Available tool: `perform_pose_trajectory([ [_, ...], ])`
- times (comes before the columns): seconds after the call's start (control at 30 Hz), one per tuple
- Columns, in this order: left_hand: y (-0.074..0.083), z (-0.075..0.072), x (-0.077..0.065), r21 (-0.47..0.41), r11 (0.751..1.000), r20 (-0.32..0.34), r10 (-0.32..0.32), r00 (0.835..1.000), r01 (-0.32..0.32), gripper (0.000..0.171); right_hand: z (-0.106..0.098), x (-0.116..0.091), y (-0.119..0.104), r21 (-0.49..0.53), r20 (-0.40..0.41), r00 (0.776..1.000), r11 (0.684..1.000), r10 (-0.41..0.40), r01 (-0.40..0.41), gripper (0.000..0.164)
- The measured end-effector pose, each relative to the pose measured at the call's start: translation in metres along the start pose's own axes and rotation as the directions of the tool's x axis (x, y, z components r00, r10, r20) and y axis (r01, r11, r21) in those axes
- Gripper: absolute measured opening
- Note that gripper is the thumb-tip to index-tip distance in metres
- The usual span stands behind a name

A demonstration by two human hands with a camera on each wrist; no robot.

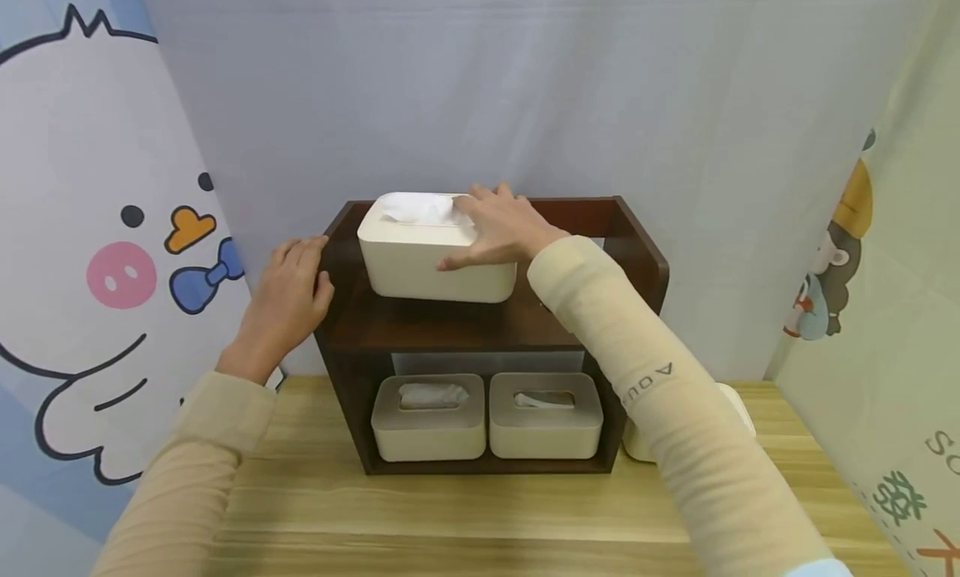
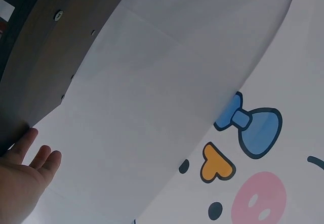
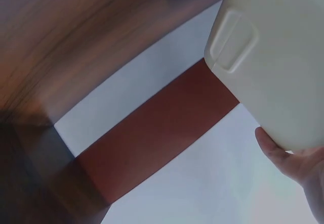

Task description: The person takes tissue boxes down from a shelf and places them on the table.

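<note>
My right hand [image 1: 504, 225] grips a cream tissue box [image 1: 442, 273] across its right part, thumb against the front and fingers over the far side. A white tissue [image 1: 422, 208] pokes out of its top. The box is over the upper shelf [image 1: 457, 335] of a dark brown wooden rack, left of centre, with a dark shadow below it. In the right wrist view, the box's pale surface [image 3: 283, 77] shows a moulded latch. My left hand [image 1: 285, 292] rests against the rack's left side panel [image 2: 55, 47], its fingers extended and touching the edge.
Two more tissue boxes [image 1: 429, 435] [image 1: 546, 435] stand side by side in the lower compartment. Another cream box [image 1: 637, 444] sits on the wooden table [image 1: 450, 519] right of the rack, partly behind my right sleeve. Grey cloth [image 1: 465, 85] hangs behind; printed curtains flank both sides.
</note>
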State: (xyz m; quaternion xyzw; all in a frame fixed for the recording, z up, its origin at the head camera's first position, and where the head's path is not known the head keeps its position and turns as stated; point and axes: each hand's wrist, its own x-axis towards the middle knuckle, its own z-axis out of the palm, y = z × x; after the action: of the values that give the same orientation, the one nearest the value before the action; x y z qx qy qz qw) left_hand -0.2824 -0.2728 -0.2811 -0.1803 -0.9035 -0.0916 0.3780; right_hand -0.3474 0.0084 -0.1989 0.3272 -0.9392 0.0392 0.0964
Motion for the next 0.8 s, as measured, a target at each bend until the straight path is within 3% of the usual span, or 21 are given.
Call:
perform_pose_trajectory([
  [0.23, 0.001, 0.0, 0.001, -0.001, 1.0, -0.024, 0.017, 1.0, -0.017, 0.042, -0.016, -0.009, 0.021, 0.011, -0.032, 0.999, 0.999, 0.038, -0.038, 0.092],
  [0.57, 0.0, 0.001, -0.001, -0.016, 1.0, -0.015, 0.009, 1.0, -0.009, 0.042, -0.042, -0.028, 0.054, 0.019, -0.028, 0.996, 0.996, 0.085, -0.085, 0.094],
  [0.8, -0.001, 0.002, -0.002, -0.018, 1.0, -0.009, 0.01, 1.0, -0.01, 0.042, -0.058, -0.044, 0.076, -0.011, -0.071, 0.99, 0.993, 0.118, -0.119, 0.092],
])
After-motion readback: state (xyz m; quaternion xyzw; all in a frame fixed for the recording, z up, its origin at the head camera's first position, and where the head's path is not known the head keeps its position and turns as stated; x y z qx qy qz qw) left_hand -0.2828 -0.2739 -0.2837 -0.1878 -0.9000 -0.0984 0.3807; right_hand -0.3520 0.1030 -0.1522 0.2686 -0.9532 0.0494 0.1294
